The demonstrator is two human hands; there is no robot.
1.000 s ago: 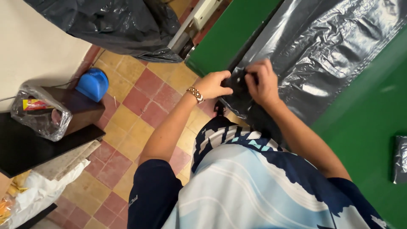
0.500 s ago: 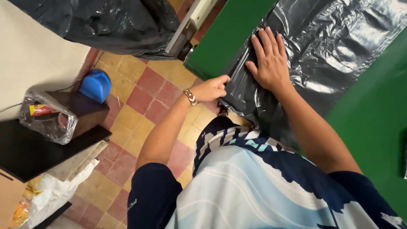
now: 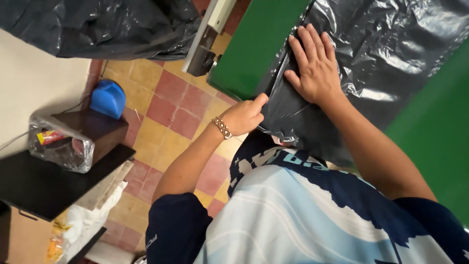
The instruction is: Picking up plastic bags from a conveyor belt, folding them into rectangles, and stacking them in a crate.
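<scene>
The right hand [image 3: 317, 66] lies spread flat on the crinkled black plastic sheet [image 3: 386, 44] at upper right, the left hand [image 3: 244, 117] pinching its still-unsmoothed edge over the green bench [image 3: 249, 54].

black plastic sheet [image 3: 391, 54] | green table [image 3: 249, 54] | red-yellow checked floor tiles [image 3: 171, 107] | blue helmet [image 3: 108, 99]

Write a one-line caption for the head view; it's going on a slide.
Right hand pressed flat on a black plastic sheet over a green table; left hand pinching its edge.
</scene>
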